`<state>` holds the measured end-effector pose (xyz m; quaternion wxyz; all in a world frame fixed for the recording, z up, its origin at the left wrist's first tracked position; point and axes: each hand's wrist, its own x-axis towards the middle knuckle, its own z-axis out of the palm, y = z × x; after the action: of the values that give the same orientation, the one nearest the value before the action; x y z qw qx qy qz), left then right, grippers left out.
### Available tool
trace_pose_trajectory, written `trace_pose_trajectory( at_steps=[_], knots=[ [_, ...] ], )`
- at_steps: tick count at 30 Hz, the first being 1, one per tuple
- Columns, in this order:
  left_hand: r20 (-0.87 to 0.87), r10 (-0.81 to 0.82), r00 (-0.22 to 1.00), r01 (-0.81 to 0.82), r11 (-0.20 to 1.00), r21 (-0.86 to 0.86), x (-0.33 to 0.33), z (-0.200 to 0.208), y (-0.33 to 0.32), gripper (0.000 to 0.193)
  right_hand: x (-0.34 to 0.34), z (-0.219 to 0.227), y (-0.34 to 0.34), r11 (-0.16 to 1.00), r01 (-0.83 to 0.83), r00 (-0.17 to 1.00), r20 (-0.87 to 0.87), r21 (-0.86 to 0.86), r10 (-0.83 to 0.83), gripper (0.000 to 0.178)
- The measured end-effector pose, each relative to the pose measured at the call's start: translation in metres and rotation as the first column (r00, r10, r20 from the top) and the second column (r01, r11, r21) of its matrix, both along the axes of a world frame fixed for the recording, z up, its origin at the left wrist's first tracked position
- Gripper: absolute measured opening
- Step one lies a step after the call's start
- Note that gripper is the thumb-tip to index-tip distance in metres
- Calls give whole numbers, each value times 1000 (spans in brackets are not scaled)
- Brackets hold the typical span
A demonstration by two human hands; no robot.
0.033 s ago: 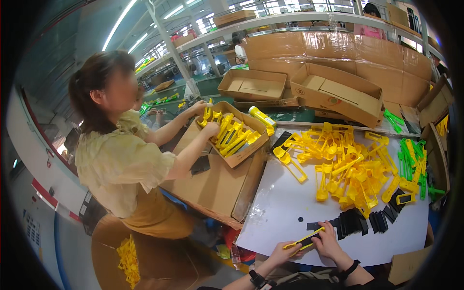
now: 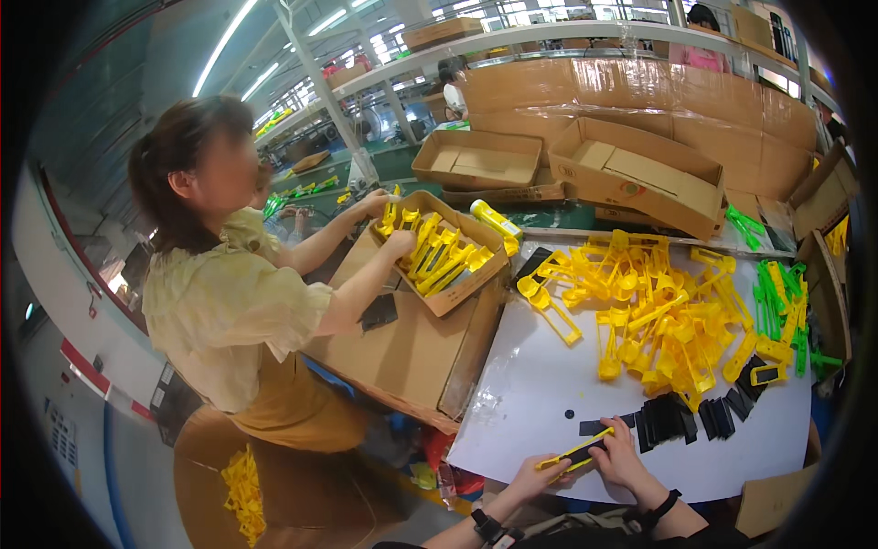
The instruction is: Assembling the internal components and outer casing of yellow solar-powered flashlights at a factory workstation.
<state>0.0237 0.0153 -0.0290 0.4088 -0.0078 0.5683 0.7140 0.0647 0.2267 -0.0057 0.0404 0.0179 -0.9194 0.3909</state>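
Low over the white tabletop [image 2: 521, 393], a long yellow plastic piece with a black strip along it [image 2: 578, 454] is held between my two hands. My left hand [image 2: 533, 478] grips its near left end, fingers closed. At the other end, my right hand [image 2: 622, 459] pinches the piece, with fingers over the black strip. Just beyond my right hand lies a fanned row of flat black strips [image 2: 666, 421]. A small black disc [image 2: 569, 414] rests left of the row. Farther back spreads a heap of yellow plastic pieces [image 2: 654, 316], with rounded cups and open frames.
Green plastic pieces [image 2: 773, 306] lie at the table's right side. On the left, a co-worker [image 2: 242, 302] reaches into a carton [image 2: 471, 285] of yellow pieces. Two shallow cartons stand behind the table. A large carton [image 2: 302, 485] with yellow pieces sits lower left.
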Motion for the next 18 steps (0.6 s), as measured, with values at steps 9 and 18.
trace_pose_trajectory(
  at_steps=[9, 18],
  knots=[
    [-94, -35, 995, 32, 999, -29, 5, 2, -2, 29, 0, 13, 0, 995, 17, 1000, 21, 103, -19, 33],
    [-240, -151, 959, 142, 988, -51, 1, 24, -12, 23, 2, 27, 13, 919, 69, 987, 158, -389, -7, 49]
  ],
)
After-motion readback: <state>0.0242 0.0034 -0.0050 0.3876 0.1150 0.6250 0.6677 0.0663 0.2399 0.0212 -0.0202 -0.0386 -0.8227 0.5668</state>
